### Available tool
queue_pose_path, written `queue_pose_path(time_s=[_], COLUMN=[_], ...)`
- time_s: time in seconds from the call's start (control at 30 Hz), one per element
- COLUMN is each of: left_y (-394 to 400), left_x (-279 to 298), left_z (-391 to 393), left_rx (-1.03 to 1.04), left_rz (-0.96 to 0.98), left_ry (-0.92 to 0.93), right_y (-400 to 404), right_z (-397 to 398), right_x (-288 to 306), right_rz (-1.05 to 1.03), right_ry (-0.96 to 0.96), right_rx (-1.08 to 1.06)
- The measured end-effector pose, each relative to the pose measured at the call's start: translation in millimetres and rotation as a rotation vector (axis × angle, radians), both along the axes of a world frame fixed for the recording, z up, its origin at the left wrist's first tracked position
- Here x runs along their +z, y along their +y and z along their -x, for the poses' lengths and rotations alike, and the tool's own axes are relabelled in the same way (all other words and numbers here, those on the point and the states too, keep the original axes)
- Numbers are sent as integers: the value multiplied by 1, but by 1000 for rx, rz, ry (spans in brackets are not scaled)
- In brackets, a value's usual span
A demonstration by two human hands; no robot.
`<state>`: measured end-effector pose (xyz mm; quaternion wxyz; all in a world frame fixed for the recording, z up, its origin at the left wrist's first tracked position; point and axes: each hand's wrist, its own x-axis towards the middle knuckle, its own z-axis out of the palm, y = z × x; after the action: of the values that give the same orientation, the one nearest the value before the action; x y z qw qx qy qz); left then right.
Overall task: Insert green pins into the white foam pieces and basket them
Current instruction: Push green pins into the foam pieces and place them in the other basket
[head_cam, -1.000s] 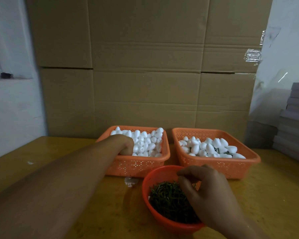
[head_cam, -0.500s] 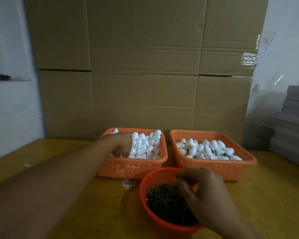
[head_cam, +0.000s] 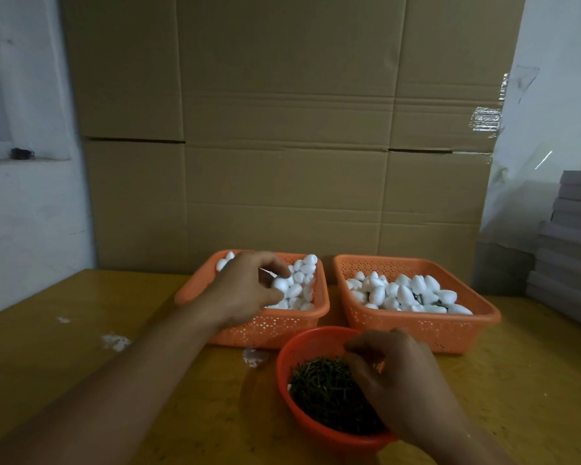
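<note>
Two orange baskets stand side by side on the yellow table. The left basket is heaped with plain white foam pieces. My left hand is over it and pinches one white foam piece between thumb and fingers. The right basket holds foam pieces, some with green pins showing. In front, a round red bowl is full of green pins. My right hand reaches into the bowl with fingers curled among the pins; what they pinch is hidden.
Large cardboard boxes form a wall right behind the baskets. A stack of grey boards sits at the table's right edge. White foam crumbs lie on the table left of the baskets.
My left hand has lifted out of the left basket's pile with a foam piece pinched in its fingers. My right hand stays in the pin bowl, fingers shifted slightly.
</note>
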<state>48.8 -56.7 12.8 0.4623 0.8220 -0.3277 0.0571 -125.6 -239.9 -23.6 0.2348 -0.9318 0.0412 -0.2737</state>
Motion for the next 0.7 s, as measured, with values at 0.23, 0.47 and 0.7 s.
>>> queue_pose_path(time_s=[0.23, 0.47, 0.7], left_y=[-2, -5, -11], left_x=[-22, -41, -51], left_z=[57, 78, 87], left_rx=[-143, -217, -282], left_rz=[224, 249, 266], left_ry=[50, 91, 49], right_y=[-1, -2, 1], right_z=[-1, -3, -17], right_x=[-3, -4, -2], right_rz=[92, 209, 267], right_ry=[158, 239, 474], right_rx=[3, -12, 28])
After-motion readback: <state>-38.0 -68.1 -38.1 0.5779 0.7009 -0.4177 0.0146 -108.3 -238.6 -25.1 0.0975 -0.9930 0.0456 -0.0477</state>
